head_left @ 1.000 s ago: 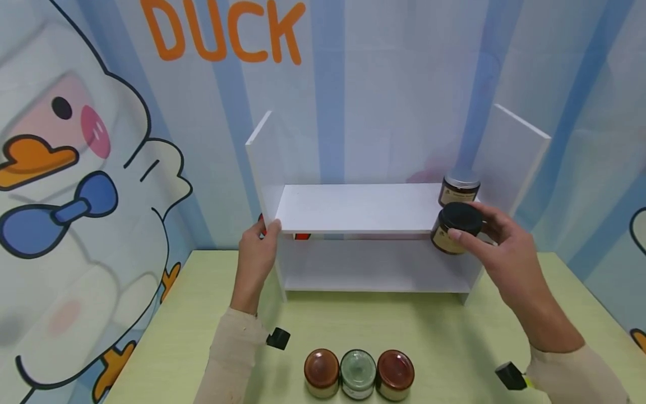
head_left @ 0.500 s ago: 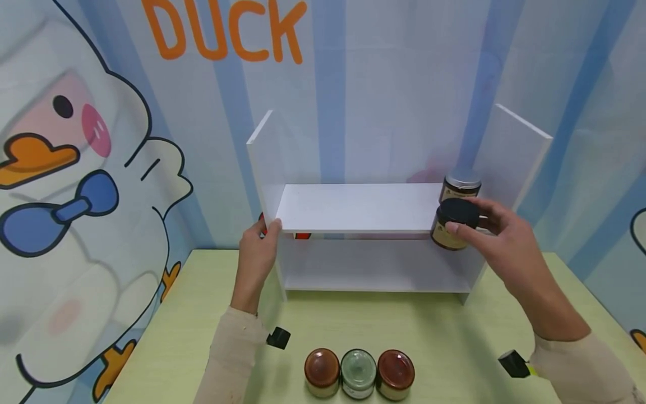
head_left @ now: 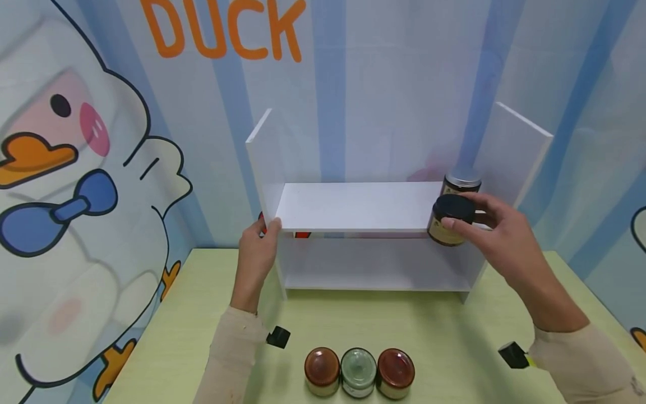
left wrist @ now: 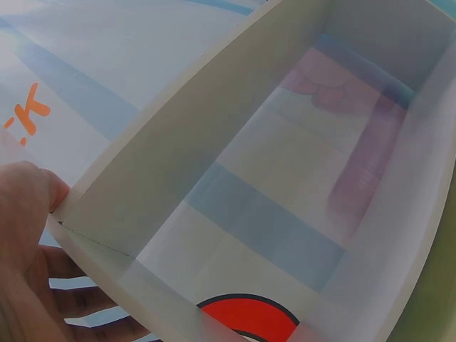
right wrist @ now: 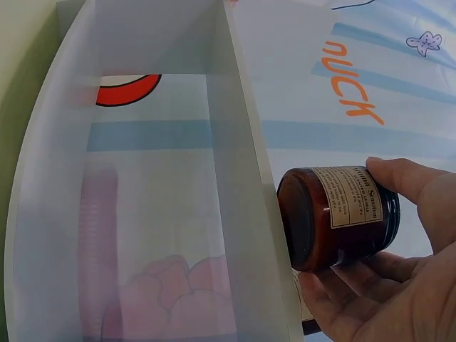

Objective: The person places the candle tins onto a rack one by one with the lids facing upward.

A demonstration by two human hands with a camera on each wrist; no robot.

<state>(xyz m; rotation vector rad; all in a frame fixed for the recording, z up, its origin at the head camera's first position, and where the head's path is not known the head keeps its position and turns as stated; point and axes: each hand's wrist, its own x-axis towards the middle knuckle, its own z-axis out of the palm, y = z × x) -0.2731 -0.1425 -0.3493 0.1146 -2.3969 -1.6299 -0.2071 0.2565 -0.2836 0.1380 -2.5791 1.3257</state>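
My right hand (head_left: pixel 504 235) grips a dark amber scented candle jar (right wrist: pixel 349 214) with a black lid, thumb in front and fingers behind. In the head view the jar is upright at the right end of the upper board of a white two-tier shelf (head_left: pixel 353 207), overlapping its front edge. The right wrist view has the jar's base right at that board. Just behind it stands another candle jar (head_left: pixel 461 180) with a silver lid, partly hidden. My left hand (head_left: pixel 256 252) holds the shelf's left side panel, thumb at the front edge, fingers (left wrist: pixel 78 299) around the outside.
Three candle jars stand in a row near me on the light green table (head_left: pixel 212 292): an amber one (head_left: pixel 322 370), a green one (head_left: pixel 359 372) and a reddish one (head_left: pixel 396 372). The shelf's tall right panel (head_left: pixel 512 157) rises beside the right hand. A printed duck backdrop (head_left: pixel 393 84) hangs behind.
My right hand has moved the black-lidded jar slightly up and to the left, further over the upper board. The left hand stays on the side panel.
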